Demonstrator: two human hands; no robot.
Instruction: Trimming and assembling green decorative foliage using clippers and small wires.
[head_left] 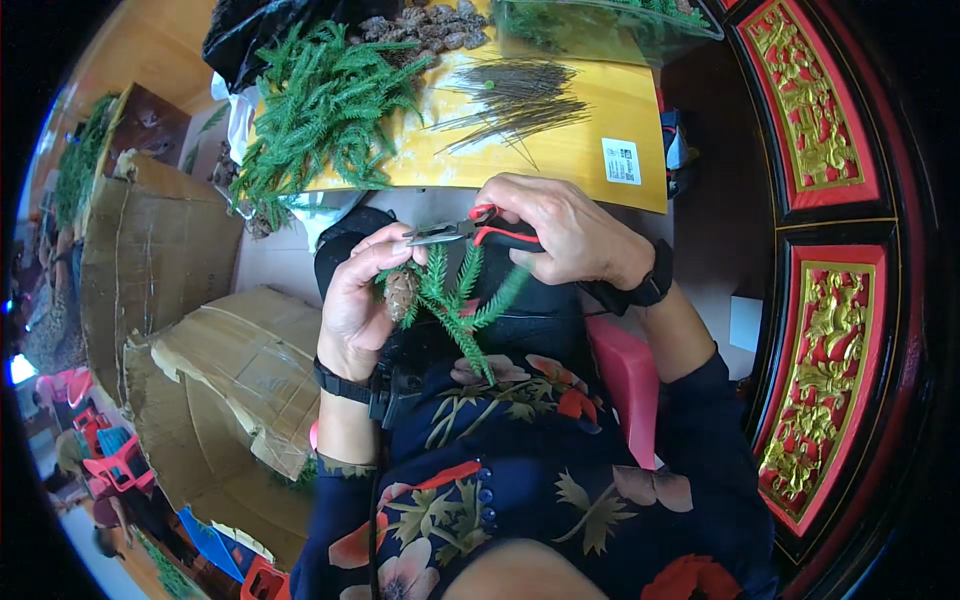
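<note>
My left hand (360, 288) is closed around the upper end of a green artificial pine sprig (462, 322), whose branches hang down over my lap. A brown pine cone (401, 295) sits against the sprig, just under my left fingers. My right hand (575, 232) grips pliers (452, 232) with red and black handles. Their jaws point left and reach my left thumb and fingertips. Whatever lies between the jaws is too small to make out.
On the yellow table (635, 110) ahead lie a heap of green sprigs (325, 105), thin dark wires (520, 95) and pine cones (430, 28). A clear bin (600, 40) stands behind. Torn cardboard boxes (235, 350) are at left, a pink stool (625, 380) beneath me, carved panels (820, 350) at right.
</note>
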